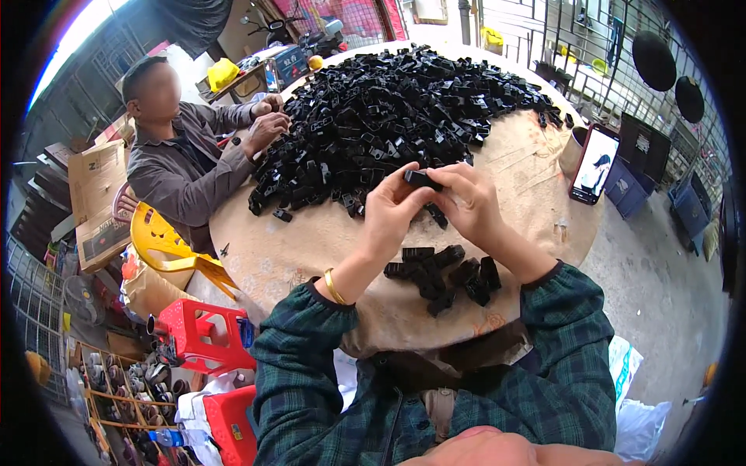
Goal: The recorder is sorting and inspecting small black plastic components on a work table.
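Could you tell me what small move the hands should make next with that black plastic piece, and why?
Probably lower the black plastic piece, held between the left hand and right hand, onto the small pile just beneath; those pieces lie apart from the big heap.

Two forearms in green plaid sleeves, raised from the lower edge; left hand (391, 211) and right hand (468, 203) meeting fingertip to fingertip, fingers curled in a pinch.
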`<control>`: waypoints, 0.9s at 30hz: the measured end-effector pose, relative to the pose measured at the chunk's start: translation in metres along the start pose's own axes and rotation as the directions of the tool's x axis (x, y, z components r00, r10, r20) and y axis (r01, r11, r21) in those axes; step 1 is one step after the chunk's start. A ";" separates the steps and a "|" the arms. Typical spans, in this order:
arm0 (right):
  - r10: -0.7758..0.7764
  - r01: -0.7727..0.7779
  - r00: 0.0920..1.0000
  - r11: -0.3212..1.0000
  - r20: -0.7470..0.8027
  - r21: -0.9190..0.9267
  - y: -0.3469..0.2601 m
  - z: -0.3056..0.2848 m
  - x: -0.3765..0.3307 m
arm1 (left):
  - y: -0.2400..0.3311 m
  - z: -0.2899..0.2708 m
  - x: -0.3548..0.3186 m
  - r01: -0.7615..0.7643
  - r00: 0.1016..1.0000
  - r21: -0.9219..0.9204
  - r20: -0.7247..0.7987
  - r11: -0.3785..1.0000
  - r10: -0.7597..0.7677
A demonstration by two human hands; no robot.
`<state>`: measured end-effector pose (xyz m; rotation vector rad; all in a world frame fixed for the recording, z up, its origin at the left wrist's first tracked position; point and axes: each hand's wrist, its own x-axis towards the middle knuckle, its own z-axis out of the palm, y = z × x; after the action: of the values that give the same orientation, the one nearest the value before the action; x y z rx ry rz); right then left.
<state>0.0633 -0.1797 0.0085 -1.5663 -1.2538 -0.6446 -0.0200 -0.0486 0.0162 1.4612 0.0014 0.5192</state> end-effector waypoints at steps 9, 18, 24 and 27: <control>0.565 -0.523 0.815 0.619 0.130 0.586 0.008 -0.017 0.015 | 0.019 -0.013 0.011 -0.058 0.983 0.046 0.178 0.997 0.049; 0.222 -0.193 0.957 0.968 0.186 -0.160 0.050 -0.016 0.003 | 0.006 -0.015 0.000 -0.417 0.629 0.648 0.712 0.637 -0.313; 0.513 -0.511 0.857 0.833 -0.053 -0.211 0.120 -0.051 -0.006 | -0.008 -0.002 0.007 -0.158 0.898 0.619 0.414 0.769 -0.149; 0.610 -0.564 0.787 0.772 0.091 -0.292 0.116 -0.043 -0.006 | -0.019 -0.007 0.012 -0.389 0.896 0.657 0.434 0.646 0.098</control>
<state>0.1770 -0.2186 -0.0231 -2.1409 -0.7360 -0.2532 -0.0054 -0.0382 0.0009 2.3767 -0.3309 0.4829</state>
